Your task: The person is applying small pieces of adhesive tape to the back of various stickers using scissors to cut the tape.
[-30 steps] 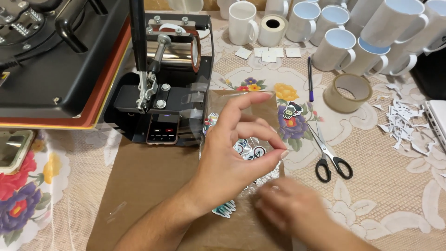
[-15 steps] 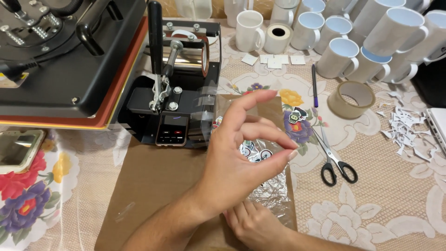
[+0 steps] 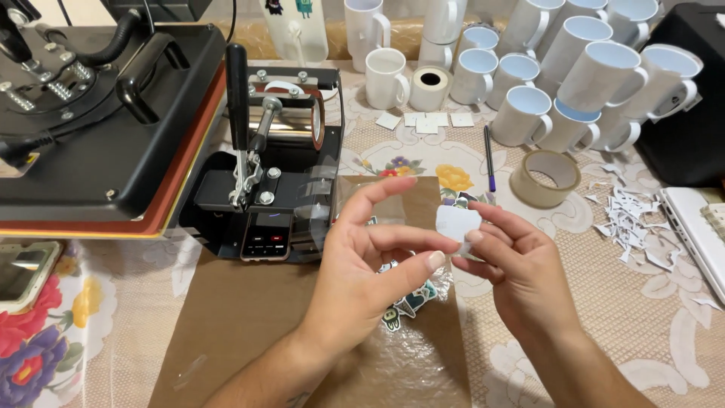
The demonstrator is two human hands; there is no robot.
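Above brown paper [image 3: 249, 317], right hand [image 3: 513, 264] grip pinching white cutout [image 3: 457, 224], left hand [image 3: 362, 279] fingers spread beside it.

A small white cut-out paper piece [image 3: 458, 224], blank side showing, is held upright above the brown sheet.

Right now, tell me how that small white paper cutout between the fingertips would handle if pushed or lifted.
The white paper cutout looks thin and flat, so probably floppy and very light. The right hand pinches it by its fingertips alone, suggesting little grip is needed. Like the paper scraps scattered nearby, it would likely slide or flutter rather than roll.
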